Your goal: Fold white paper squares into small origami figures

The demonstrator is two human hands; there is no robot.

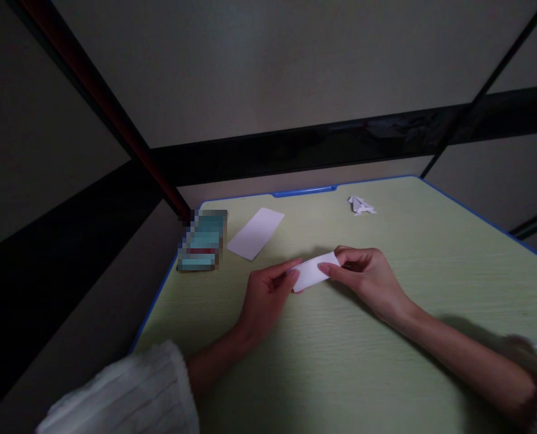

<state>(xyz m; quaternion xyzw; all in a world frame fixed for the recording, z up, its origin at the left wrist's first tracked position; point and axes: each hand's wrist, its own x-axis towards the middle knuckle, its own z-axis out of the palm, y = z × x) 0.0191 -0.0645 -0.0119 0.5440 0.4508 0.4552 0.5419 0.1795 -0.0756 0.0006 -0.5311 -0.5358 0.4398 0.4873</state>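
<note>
A small white folded piece of paper (312, 273) is held between both hands above the tabletop. My left hand (267, 300) pinches its left end, thumb on top and fingers partly hidden behind. At the other end, my right hand (371, 278) grips the paper with the thumb across its face and the curled fingers behind. The paper slants slightly, its right end farther from me. Beyond my left hand, a flat white rectangular sheet (256, 234) lies on the table. A folded white paper figure (361, 205), shaped like a frog, rests past my right hand.
The light green table (435, 241) has a blue edge and a blue handle (305, 191) at its far side. A blurred teal rectangular object (204, 240) lies at the left edge. Pale panels with a dark band (295, 150) rise behind the table.
</note>
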